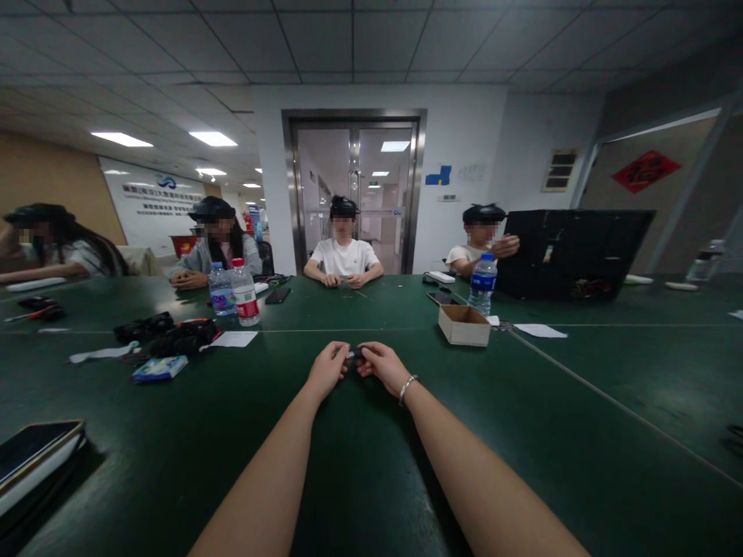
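Both arms reach out over the dark green table (pixel 360 464). My left hand (pixel 327 371) is closed, thumb and fingers pinching the silvery end of a small dark object (pixel 358 353). My right hand (pixel 384 367), with a bracelet (pixel 409 389) at its wrist, pinches the dark end of the same object. Fingers cover most of it, and it is too small for me to tell its kind. The two hands are close together, just above the tabletop.
Two bottles (pixel 244 294), black gear (pixel 174 334) and a blue packet (pixel 159 368) stand left. A phone (pixel 40 452) is at near left. Rightward are an open box (pixel 463 325), another bottle (pixel 482 285) and a large black case (pixel 572 251). Several people sit opposite.
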A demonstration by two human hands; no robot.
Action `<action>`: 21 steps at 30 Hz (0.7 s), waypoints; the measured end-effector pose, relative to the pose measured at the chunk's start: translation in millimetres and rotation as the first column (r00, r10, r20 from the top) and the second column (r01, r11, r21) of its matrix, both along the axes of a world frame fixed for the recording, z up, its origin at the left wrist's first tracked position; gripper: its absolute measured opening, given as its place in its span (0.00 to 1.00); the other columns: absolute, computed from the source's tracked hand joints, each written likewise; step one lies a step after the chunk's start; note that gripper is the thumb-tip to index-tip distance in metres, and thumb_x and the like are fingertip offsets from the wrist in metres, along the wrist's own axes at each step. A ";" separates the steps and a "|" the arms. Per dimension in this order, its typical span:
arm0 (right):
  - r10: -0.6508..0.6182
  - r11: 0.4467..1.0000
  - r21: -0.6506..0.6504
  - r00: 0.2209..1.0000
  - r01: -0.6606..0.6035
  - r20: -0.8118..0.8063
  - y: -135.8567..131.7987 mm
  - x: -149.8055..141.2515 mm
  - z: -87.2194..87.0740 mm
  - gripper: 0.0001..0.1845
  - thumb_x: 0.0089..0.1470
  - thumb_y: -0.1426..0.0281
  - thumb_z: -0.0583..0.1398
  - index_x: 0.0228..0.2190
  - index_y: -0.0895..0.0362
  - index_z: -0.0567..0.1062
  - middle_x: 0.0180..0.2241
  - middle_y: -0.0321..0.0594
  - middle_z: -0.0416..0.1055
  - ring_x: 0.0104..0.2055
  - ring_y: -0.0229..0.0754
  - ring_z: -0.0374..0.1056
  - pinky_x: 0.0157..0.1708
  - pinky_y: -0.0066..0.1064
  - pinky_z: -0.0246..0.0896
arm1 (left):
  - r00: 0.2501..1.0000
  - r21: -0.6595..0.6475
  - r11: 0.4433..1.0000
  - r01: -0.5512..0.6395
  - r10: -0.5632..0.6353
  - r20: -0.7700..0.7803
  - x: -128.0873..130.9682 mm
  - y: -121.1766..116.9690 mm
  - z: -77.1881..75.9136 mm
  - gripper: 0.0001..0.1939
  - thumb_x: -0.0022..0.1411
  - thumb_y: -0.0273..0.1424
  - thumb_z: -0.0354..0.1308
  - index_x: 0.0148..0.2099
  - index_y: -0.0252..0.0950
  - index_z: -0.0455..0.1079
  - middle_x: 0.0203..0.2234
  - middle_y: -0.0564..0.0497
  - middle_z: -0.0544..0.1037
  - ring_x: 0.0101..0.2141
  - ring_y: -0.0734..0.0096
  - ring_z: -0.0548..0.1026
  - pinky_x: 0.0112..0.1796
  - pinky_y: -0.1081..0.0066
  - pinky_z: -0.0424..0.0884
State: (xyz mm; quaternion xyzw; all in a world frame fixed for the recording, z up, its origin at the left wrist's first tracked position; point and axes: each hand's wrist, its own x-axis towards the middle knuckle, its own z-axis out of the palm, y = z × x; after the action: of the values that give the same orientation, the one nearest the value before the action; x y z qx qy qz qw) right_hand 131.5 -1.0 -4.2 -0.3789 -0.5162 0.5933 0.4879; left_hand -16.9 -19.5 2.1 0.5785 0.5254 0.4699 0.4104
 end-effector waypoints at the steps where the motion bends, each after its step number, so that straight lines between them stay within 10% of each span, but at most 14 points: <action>1: -0.001 1.000 0.001 1.000 0.001 -0.004 0.3 0.2 -0.2 0.05 0.56 0.78 0.54 0.37 0.63 0.69 0.20 0.37 0.68 0.19 0.35 0.68 0.18 0.22 0.65 | 1.000 0.012 1.000 0.008 -0.008 -0.003 -0.3 -0.4 0.2 0.15 0.57 0.38 0.51 0.43 0.35 0.64 0.30 0.50 0.70 0.24 0.78 0.67 0.20 0.81 0.60; 21: 0.006 1.000 0.022 1.000 -0.006 0.024 -0.9 -0.3 1.1 0.07 0.57 0.80 0.52 0.38 0.63 0.68 0.20 0.37 0.68 0.20 0.34 0.68 0.19 0.20 0.65 | 0.996 0.093 0.992 0.079 -0.074 -0.059 -2.0 -1.3 -4.1 0.17 0.55 0.37 0.53 0.46 0.37 0.64 0.31 0.50 0.70 0.26 0.76 0.69 0.22 0.79 0.62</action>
State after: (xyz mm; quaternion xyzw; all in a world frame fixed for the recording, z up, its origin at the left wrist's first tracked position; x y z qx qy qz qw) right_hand 131.2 -2.0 -3.1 -0.3789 -0.5295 0.5845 0.4841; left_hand -18.9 -20.7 -2.0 0.6300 0.4909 0.4623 0.3853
